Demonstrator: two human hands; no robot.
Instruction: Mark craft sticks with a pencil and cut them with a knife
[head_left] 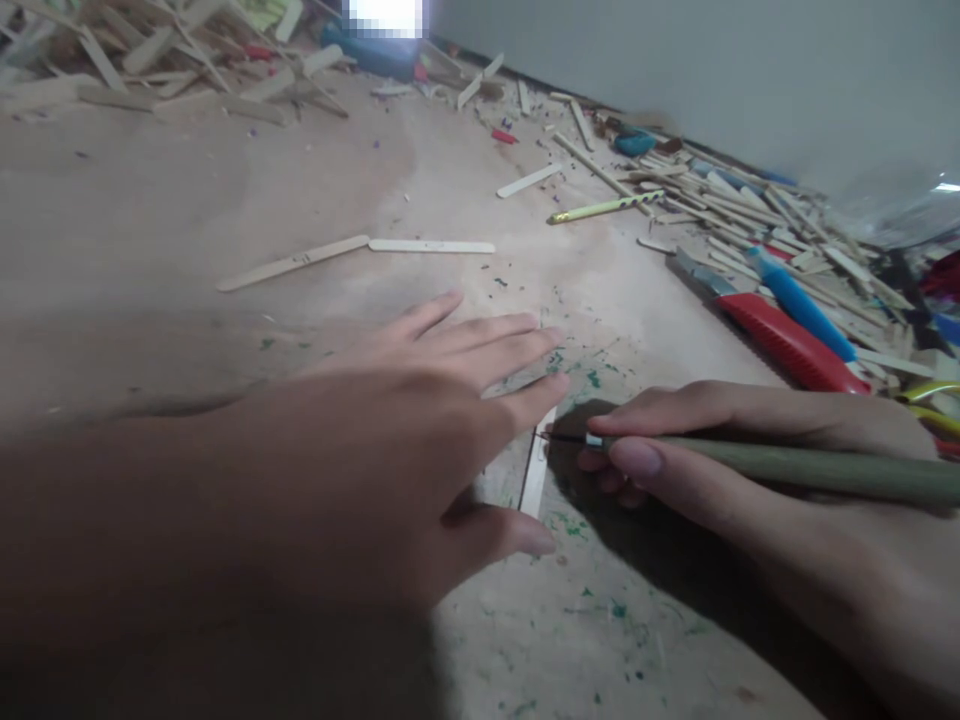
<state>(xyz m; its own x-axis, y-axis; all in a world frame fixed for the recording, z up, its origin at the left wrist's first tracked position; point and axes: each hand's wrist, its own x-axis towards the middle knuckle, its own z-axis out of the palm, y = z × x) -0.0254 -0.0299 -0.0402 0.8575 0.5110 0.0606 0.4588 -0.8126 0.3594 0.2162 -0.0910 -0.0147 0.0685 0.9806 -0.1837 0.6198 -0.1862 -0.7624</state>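
A popsicle stick (pixel 535 475) lies on the table with small marks on its face. My left hand (pixel 450 400) is spread flat over it, thumb at the stick's near end and forefinger by its far end, pressing it down. In my right hand (pixel 697 440) is a slim pointed tool (pixel 795 468) with a greenish handle and a pale collar, held like a pen. Its thin dark tip meets the stick between my left thumb and forefinger. Farther back, two more popsicle sticks, a left one (pixel 300 262) and a right one (pixel 431 246), lie end to end.
A red utility knife (pixel 787 340) and a blue pen-like tool (pixel 806 305) lie beyond my right hand. A yellow pencil (pixel 604 207) rests near a heap of sticks (pixel 735 205). Another stick pile (pixel 172 60) fills the back left, and a wall (pixel 712 70) rises behind.
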